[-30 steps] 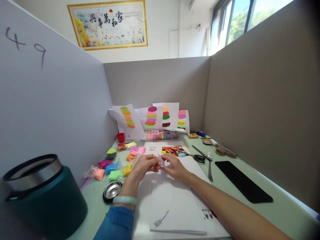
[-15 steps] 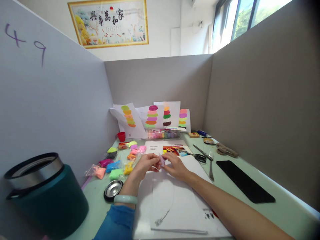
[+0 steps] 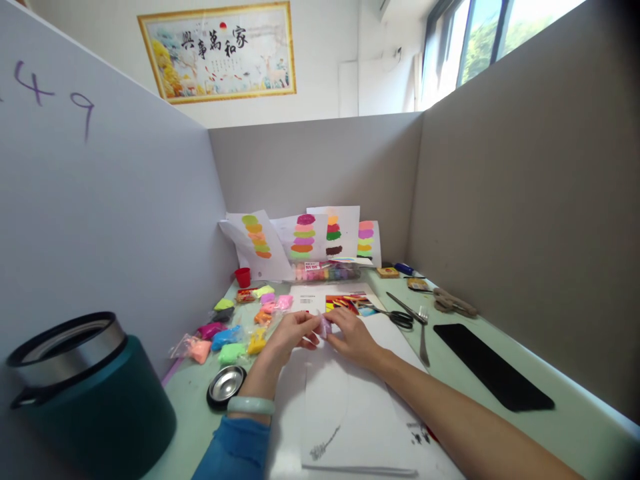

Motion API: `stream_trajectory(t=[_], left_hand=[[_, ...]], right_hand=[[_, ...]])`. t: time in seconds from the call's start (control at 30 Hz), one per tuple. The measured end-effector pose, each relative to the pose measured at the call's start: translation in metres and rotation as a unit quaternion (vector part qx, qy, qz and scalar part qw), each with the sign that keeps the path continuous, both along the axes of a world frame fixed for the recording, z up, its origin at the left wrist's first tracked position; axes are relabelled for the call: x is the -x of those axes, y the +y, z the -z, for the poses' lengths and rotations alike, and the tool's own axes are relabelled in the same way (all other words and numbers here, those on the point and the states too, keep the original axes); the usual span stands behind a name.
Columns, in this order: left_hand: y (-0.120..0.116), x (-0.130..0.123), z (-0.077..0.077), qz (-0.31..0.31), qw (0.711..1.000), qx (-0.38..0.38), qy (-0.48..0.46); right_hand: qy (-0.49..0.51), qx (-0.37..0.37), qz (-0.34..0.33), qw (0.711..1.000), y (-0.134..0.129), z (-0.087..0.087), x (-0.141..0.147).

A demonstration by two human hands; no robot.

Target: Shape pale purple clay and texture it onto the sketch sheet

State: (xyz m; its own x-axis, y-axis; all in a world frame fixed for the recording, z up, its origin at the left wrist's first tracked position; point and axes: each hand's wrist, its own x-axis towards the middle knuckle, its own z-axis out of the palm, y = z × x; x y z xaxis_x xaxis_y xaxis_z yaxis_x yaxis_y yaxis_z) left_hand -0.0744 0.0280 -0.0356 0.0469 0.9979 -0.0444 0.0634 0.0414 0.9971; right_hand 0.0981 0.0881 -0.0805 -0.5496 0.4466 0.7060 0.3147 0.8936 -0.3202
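A small light purple piece [image 3: 325,326], perhaps clay in a clear wrapper, is pinched between my two hands above white paper [image 3: 345,407]. My left hand [image 3: 295,331] grips its left side, fingers curled. From the right, my right hand [image 3: 349,332] holds it between thumb and fingers. The paper below carries a dark scribble near its front edge. Left of my hands lie several bagged clay pieces, among them a yellow one [image 3: 257,341], a blue one [image 3: 226,338] and a green one [image 3: 232,353].
A big teal flask [image 3: 100,407] stands at the front left beside a round lid [image 3: 227,387]. Black scissors [image 3: 400,319], a fork [image 3: 423,317] and a black mat [image 3: 493,367] lie to the right. Colour-swatch sheets [image 3: 313,237] lean at the back.
The view has tilted up slightly, so the table items appear a little lower. Both hands keep hold of the purple piece, with only small finger movements.
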Motion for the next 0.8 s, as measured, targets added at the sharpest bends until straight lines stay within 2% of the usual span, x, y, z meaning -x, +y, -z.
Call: stream_trajectory(t=[0.23,0.37,0.43,0.6,0.8], left_hand=[[0.001,-0.002,0.001,-0.024,1.0,-0.002,-0.006],[0.001,-0.003,-0.002,-0.089,0.996,-0.019,-0.007],[0.001,-0.004,-0.003,-0.107,0.994,-0.022,-0.005],[0.002,-0.009,0.001,-0.09,0.996,-0.014,0.023],[0.003,-0.012,0.007,-0.055,0.998,-0.02,0.029]], right_hand=[[0.024,-0.011,0.007,1.0,0.002,0.003,0.002],[0.092,-0.005,-0.008,0.996,-0.001,-0.001,0.002],[0.105,0.025,-0.031,0.994,-0.003,-0.004,0.002],[0.065,0.135,-0.055,0.987,-0.008,-0.006,0.003],[0.055,0.168,-0.037,0.984,-0.009,-0.007,0.003]])
